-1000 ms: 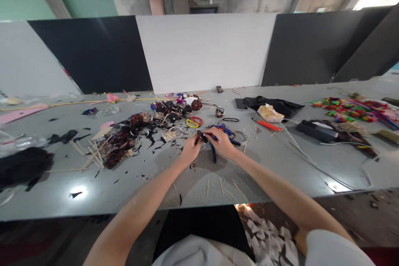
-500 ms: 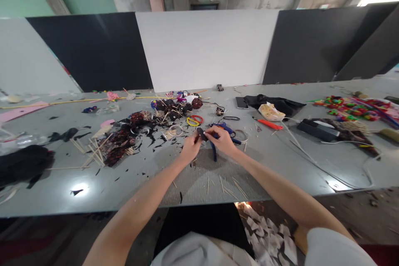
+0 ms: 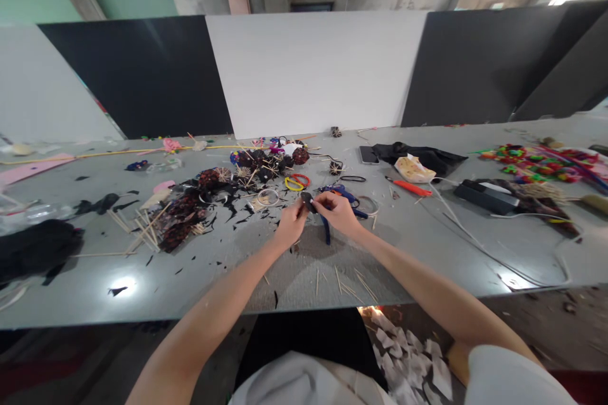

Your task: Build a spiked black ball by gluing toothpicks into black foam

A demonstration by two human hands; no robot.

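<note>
Over the middle of the grey table (image 3: 427, 247), a little in from its near edge, the left hand (image 3: 291, 225) and the right hand (image 3: 338, 212) met on a small dark rounded piece (image 3: 306, 201). Fingertips of both hands were pinched on it, holding it just above the tabletop. A dark blue strip (image 3: 325, 230) hung below the right hand. Yellow and red rings (image 3: 296, 182) lay just beyond, and thin wooden sticks (image 3: 349, 285) were scattered by the near edge.
</note>
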